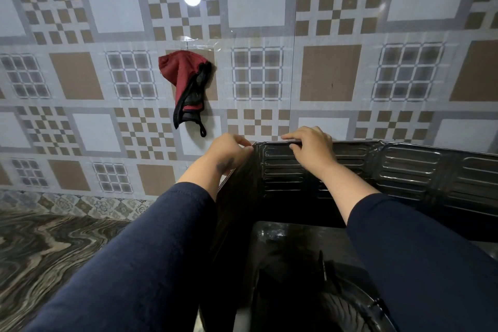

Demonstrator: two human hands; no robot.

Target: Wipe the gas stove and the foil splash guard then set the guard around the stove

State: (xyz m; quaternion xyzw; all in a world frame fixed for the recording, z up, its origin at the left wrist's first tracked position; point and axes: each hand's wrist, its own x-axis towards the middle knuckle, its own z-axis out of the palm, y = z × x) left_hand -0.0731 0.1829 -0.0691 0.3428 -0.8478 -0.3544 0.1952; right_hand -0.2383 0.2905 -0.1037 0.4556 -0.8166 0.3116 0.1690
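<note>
The foil splash guard [409, 170] is dark and ribbed. It stands upright against the tiled wall, running along the back of the black gas stove [291, 240] and folding down its left side. My left hand [231, 149] pinches the guard's top left corner at the fold. My right hand [310, 147] grips the top edge just to the right, fingers curled over the rim. Both forearms in dark blue sleeves reach over the stove and hide much of it. A burner ring [342, 304] shows at the bottom.
A red and black cloth [188, 83] hangs on the patterned tile wall [323, 35] above and left of my hands. A marbled grey countertop [48, 250] lies to the left of the stove.
</note>
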